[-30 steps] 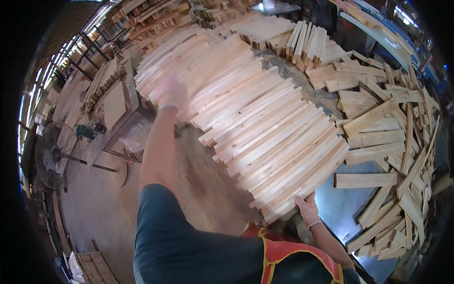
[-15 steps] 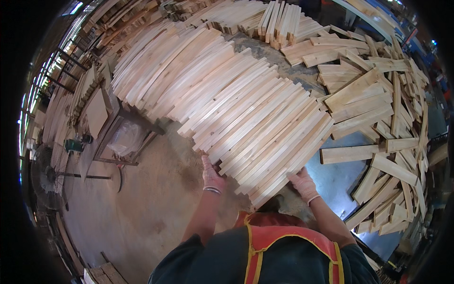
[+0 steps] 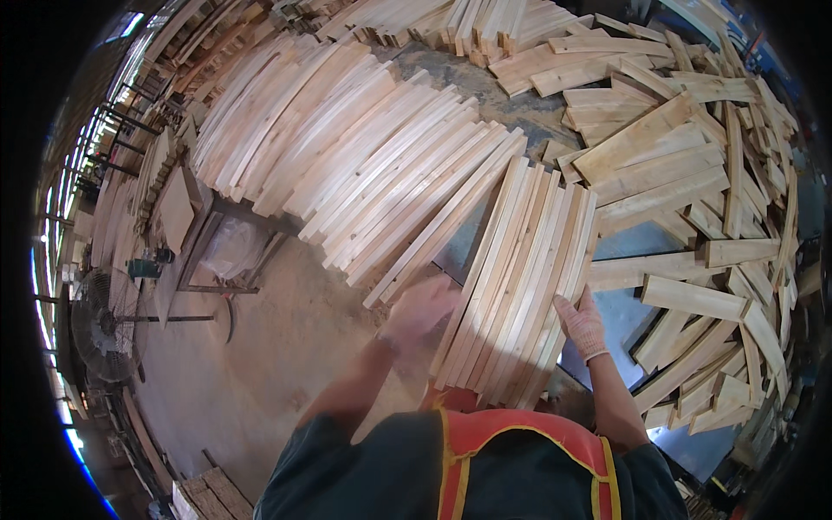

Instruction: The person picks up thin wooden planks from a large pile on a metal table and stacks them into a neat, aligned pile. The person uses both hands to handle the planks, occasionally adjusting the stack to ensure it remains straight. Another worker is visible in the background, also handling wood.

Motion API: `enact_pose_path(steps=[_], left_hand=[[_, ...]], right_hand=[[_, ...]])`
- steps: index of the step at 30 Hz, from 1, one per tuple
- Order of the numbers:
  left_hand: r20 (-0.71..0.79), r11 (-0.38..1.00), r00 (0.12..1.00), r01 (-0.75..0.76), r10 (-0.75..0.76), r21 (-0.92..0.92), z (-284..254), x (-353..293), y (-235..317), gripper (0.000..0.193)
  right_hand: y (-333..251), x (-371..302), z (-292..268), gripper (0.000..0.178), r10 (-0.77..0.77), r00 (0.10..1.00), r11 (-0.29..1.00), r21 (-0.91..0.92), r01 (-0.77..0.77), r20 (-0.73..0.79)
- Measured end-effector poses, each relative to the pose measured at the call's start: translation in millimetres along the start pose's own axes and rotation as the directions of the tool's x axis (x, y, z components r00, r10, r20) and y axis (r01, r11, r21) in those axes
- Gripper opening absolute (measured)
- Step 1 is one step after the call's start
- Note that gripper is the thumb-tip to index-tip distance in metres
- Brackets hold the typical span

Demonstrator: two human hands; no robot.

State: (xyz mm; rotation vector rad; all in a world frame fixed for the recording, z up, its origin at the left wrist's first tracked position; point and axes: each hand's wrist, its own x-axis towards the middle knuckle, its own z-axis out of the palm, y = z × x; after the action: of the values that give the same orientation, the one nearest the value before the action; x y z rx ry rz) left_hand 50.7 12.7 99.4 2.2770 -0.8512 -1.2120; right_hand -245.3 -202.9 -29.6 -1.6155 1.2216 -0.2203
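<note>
A bundle of pale wooden strips [image 3: 516,286] lies in front of my body, side by side and tilted, its near ends close to my apron [image 3: 511,425]. My right hand [image 3: 582,326], in a light knit glove, grips the bundle's right side, thumb on top. My left hand [image 3: 422,310] is smeared by motion, between the bundle's left edge and the near ends of the remaining strips; its fingers cannot be made out. Left of the bundle, a long row of similar strips [image 3: 373,165] stretches away. Between row and bundle a bare patch of metal tabletop [image 3: 459,243] shows.
Loose boards [image 3: 659,173] are heaped on the right, over a shiny metal surface [image 3: 617,316]. A fan [image 3: 104,322] stands at left, near a table frame holding a plastic bag [image 3: 236,247]. More wood stacks [image 3: 481,30] lie at the back.
The nearest strips have parted from the long row and swung steeper, toward my body. My right hand has moved right with them. My left hand has shifted right, off the row's near edge.
</note>
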Motion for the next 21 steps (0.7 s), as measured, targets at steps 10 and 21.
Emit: enact_pose_path(steps=[10,21], left_hand=[[-0.056,0.996,0.996,0.077,-0.075,0.052,51,51,63,0.115],[-0.491,0.816,0.676,-0.562,0.549,0.138,-99,-1,119,0.112]], right_hand=[[-19,11,-11,0.068,0.136,0.969,0.828,0.513,-0.226,0.208],[-225,-7,-35,0.07,-0.341,0.899,0.76,0.482,0.435,-0.274]])
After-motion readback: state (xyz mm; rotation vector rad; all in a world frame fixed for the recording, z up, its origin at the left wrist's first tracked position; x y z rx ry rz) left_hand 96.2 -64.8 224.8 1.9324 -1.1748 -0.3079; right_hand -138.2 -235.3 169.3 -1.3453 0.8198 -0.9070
